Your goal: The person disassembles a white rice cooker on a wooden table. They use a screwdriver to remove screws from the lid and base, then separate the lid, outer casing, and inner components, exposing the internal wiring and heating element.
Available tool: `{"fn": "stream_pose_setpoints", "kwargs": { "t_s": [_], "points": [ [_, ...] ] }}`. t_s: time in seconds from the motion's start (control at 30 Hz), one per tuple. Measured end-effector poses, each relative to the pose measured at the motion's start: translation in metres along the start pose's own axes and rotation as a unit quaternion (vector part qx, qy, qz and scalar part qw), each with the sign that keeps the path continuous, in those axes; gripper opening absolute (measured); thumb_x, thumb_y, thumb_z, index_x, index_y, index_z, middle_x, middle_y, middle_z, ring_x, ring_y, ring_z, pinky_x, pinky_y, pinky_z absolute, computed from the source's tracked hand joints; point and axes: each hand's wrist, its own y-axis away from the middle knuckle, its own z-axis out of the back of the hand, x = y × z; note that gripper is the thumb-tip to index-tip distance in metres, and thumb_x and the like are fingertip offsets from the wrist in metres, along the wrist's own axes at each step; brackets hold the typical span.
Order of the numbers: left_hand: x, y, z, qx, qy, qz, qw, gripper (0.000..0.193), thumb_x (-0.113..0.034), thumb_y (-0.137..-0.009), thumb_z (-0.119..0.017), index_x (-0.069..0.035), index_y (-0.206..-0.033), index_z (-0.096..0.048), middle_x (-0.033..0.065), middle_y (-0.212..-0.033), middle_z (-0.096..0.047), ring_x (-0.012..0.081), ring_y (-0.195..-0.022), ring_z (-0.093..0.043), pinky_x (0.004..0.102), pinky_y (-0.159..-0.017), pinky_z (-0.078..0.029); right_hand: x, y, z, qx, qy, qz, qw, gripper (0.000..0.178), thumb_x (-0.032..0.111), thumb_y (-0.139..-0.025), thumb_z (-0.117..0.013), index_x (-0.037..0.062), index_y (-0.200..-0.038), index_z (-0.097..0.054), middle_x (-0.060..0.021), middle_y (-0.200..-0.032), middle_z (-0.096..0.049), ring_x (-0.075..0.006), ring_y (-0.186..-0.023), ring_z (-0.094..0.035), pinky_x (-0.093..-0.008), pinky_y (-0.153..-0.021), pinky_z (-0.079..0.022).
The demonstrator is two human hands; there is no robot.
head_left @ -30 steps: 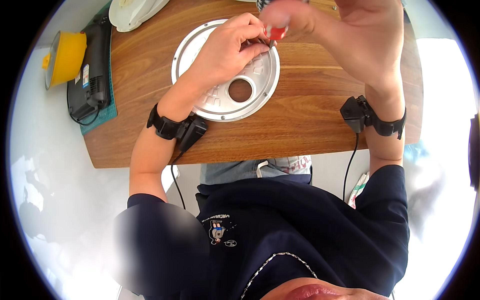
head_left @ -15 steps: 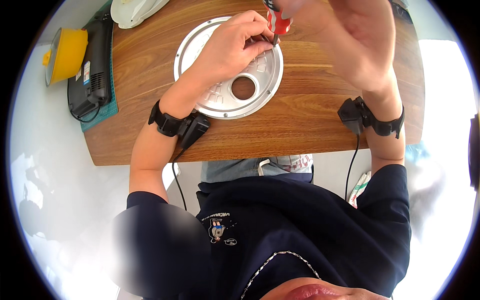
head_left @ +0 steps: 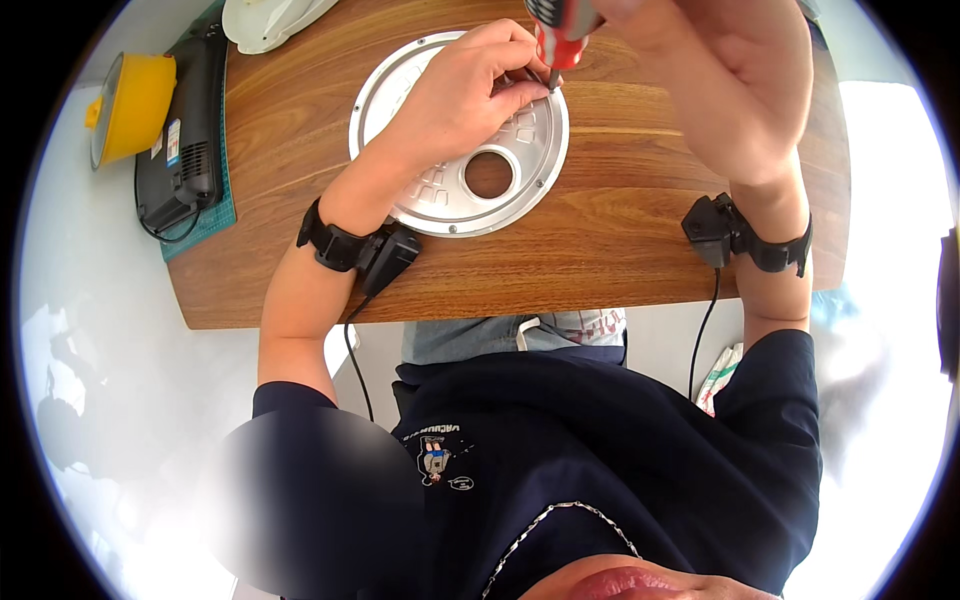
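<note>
wood-grain table (head_left: 630,220) above a pale, brightly lit floor (head_left: 655,345).

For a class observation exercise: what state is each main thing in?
Silver disc: flat on table
Screwdriver: tip down at the disc's rim
Left hand: curled at that rim
Right hand: at the screwdriver's handle, grip partly cut off
Black device: lying on green mat
</note>
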Motion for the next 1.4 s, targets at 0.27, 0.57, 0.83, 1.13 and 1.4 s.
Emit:
{"fn": "stream_pose_setpoints", "kwargs": {
  "t_s": [0.27, 0.57, 0.83, 1.13, 1.4],
  "points": [
    [0.007, 0.003, -0.001, -0.002, 0.036, 0.008, 0.999, 0.011, -0.001, -0.09, -0.073, 0.002, -0.1, -0.068, 0.0062, -0.098, -0.063, 0.0195, -0.086, -0.068, 0.0319, -0.076, -0.053, 0.011, -0.005, 0.01, 0.083, 0.167, -0.009, 0.982, 0.039, 0.007, -0.095, -0.069, -0.0073, -0.129, -0.06, -0.0134, -0.118, -0.066, -0.0172, -0.103, -0.061, -0.0293, -0.087, -0.051],
    [0.009, -0.002, -0.004, 0.006, 0.031, 0.019, 0.999, 0.012, -0.002, -0.09, -0.074, 0.001, -0.101, -0.069, 0.0067, -0.098, -0.063, 0.0205, -0.085, -0.067, 0.032, -0.075, -0.053, 0.025, -0.014, 0.009, 0.065, 0.166, -0.063, 0.982, 0.04, -0.002, -0.092, -0.066, -0.0081, -0.131, -0.059, -0.0143, -0.123, -0.066, -0.0169, -0.104, -0.061, -0.0288, -0.089, -0.051],
    [0.003, 0.002, 0.0, -0.001, 0.009, 0.005, 1.0, 0.017, -0.003, -0.089, -0.074, -0.002, -0.106, -0.07, 0.0064, -0.098, -0.062, 0.0215, -0.086, -0.064, 0.0333, -0.076, -0.051, 0.0, -0.012, 0.024, 0.148, 0.182, 0.071, 0.969, 0.045, -0.002, -0.086, -0.074, -0.0062, -0.13, -0.063, -0.0117, -0.118, -0.068, -0.0203, -0.107, -0.062, -0.0302, -0.091, -0.052],
    [0.007, 0.002, -0.002, -0.018, 0.003, -0.026, 0.999, 0.018, -0.001, -0.089, -0.074, -0.001, -0.107, -0.07, 0.0065, -0.099, -0.062, 0.0204, -0.086, -0.066, 0.0327, -0.076, -0.052, 0.017, -0.015, 0.025, 0.166, 0.163, 0.03, 0.972, 0.044, -0.005, -0.087, -0.07, -0.0076, -0.13, -0.06, -0.0154, -0.123, -0.067, -0.02, -0.114, -0.063, -0.0304, -0.092, -0.054],
    [0.006, 0.0, -0.002, 0.002, 0.034, 0.007, 0.999, 0.014, 0.0, -0.09, -0.074, 0.002, -0.102, -0.068, 0.0056, -0.1, -0.063, 0.0183, -0.087, -0.068, 0.0311, -0.077, -0.055, 0.006, -0.009, 0.023, 0.114, 0.115, 0.04, 0.986, 0.042, 0.0, -0.086, -0.076, -0.0067, -0.125, -0.063, -0.015, -0.122, -0.068, -0.0195, -0.112, -0.064, -0.0307, -0.092, -0.053]
  ]
}}
